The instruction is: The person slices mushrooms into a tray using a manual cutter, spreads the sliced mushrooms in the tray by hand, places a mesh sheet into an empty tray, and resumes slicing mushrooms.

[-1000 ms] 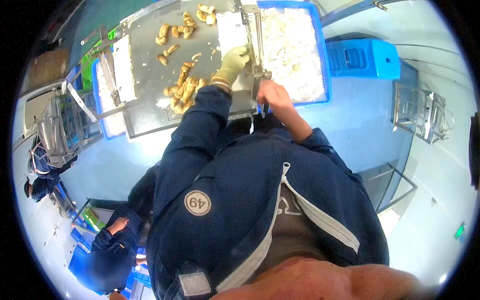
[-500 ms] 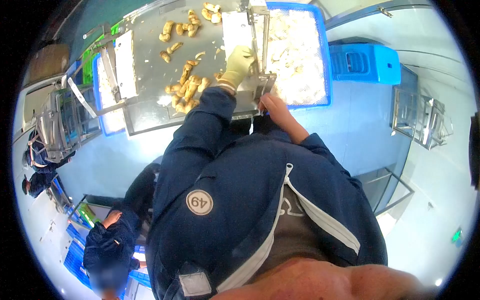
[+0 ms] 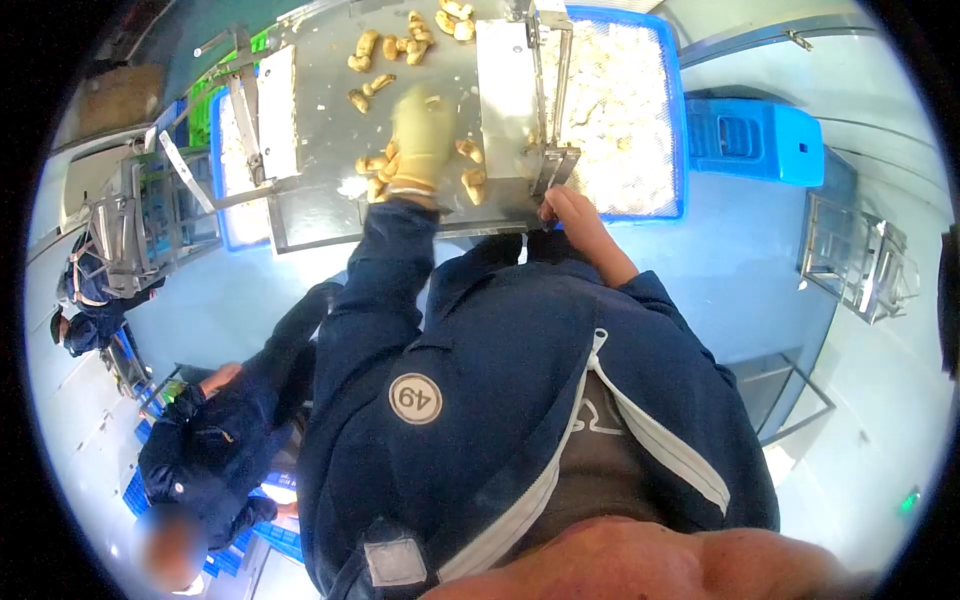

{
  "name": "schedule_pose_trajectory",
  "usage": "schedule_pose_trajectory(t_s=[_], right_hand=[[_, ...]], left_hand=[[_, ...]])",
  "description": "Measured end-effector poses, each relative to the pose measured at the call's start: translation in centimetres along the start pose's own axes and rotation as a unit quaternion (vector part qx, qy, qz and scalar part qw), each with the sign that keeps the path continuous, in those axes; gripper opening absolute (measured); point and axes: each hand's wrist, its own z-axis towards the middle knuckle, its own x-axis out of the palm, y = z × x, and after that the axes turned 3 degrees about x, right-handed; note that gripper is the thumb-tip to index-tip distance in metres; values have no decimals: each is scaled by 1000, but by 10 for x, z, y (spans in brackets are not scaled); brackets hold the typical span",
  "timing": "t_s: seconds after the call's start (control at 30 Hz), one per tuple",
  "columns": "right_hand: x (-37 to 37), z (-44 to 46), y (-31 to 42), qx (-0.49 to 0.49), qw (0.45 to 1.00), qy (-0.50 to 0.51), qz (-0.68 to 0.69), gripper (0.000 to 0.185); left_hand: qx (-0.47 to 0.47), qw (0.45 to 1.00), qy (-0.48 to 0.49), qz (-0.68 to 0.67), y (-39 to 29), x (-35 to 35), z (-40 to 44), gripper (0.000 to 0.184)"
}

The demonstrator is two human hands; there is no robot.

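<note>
My left hand (image 3: 422, 140), in a pale yellow glove, is blurred over the metal table (image 3: 320, 125), above a cluster of brown mushrooms (image 3: 376, 170); its fingers cannot be made out. Two mushroom pieces (image 3: 472, 178) lie just right of it, and more mushrooms (image 3: 405, 45) lie farther back. My bare right hand (image 3: 570, 207) is closed around the handle end of a metal slicer lever (image 3: 556, 170) at the table's front right. A white board (image 3: 505, 95) stands beside the slicer frame.
A blue mesh tray (image 3: 620, 120) of pale slices is right of the slicer, with a blue plastic stool (image 3: 755, 140) beyond. Another white board (image 3: 278, 115) and a second tray (image 3: 236, 165) are on the left. A co-worker (image 3: 215, 440) is at the lower left.
My gloved left hand has moved from the white board leftward to the mushroom cluster. My right hand stays at the lever. The view has shifted, and the co-worker has changed posture.
</note>
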Motion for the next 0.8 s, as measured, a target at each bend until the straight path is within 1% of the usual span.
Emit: schedule_pose_trajectory(t_s=[0.07,0.17,0.2,0.23,0.27,0.3,0.33,0.4,0.43,0.47,0.53,0.6,0.63,0.67,0.73,0.8], right_hand=[[-1,2,-1,-8,1000,12,-5,35],[-2,0,1,-18,1000,18,-10,34],[-3,0,2,-21,1000,18,-12,34],[-3,0,0,-62,997,16,-39,34],[-4,2,-4,-103,992,15,-65,34],[-4,5,-5,-145,985,13,-91,34],[-4,5,-3,-100,993,9,-55,35],[-2,2,4,-4,1000,11,17,36],[-2,0,10,-2,1000,18,17,36],[-4,-1,18,-2,1000,21,17,37],[-5,0,20,-10,1000,23,6,38],[-7,3,13,-22,999,26,-16,40],[-7,-1,19,-8,1000,6,-27,42],[-9,-1,23,-8,1000,6,-22,42],[-6,-3,25,-6,1000,11,-2,43],[-6,4,13,-21,999,31,1,42]], left_hand=[[-78,979,-7,190,45,-15,4,27],[-108,961,99,233,89,-10,13,32],[-111,963,103,224,92,-11,17,31],[-116,964,108,215,95,-12,20,30],[-120,965,112,206,97,-11,22,30],[-106,973,24,205,77,-18,19,25],[-93,988,24,123,59,-22,21,23],[-76,996,23,-42,31,-23,14,19],[-84,984,33,-150,10,-12,9,19],[-88,961,43,-258,-10,1,6,19],[-50,916,77,-390,2,68,10,18],[-59,972,51,-223,-1,115,-2,16],[-35,974,40,-222,-16,113,-15,18],[-49,966,52,-249,-31,109,-24,20],[-29,969,69,-234,-18,126,-30,21],[-27,979,98,-174,-15,127,-29,24]])
